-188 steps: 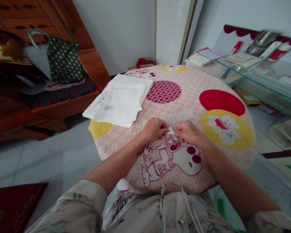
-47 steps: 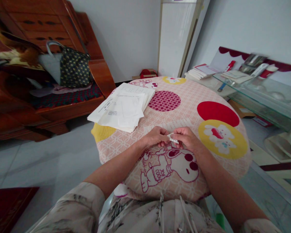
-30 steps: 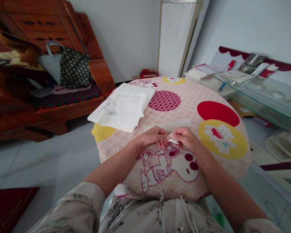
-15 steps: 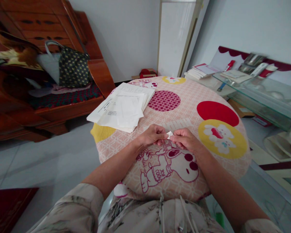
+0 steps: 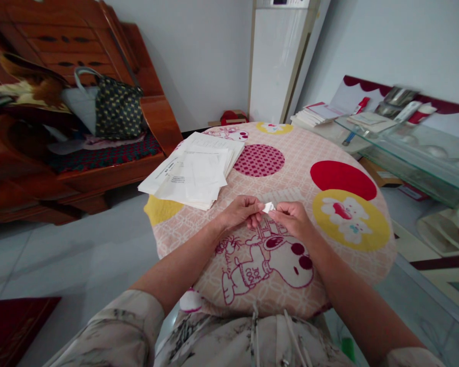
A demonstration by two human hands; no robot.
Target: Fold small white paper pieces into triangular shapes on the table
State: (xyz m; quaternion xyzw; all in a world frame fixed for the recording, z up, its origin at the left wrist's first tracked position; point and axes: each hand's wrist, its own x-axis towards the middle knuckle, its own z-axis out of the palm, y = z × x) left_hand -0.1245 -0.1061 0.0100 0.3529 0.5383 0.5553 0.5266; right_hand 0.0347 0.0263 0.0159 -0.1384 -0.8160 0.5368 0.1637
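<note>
Paper scrap (image 5: 268, 207) sits pinched between my left hand (image 5: 241, 211) and right hand (image 5: 294, 220), fingertips clamped on it from both sides.

The paper scrap (image 5: 268, 207) has lifted slightly away from the dog print (image 5: 286, 257) and looks shorter than a second ago. The left hand (image 5: 241, 211) and right hand (image 5: 292, 220) have drawn closer together on it.

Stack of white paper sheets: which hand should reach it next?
Left, probably: the left hand is nearer the stack of white paper sheets than the right hand. Both pinch a small white paper scrap.
</note>
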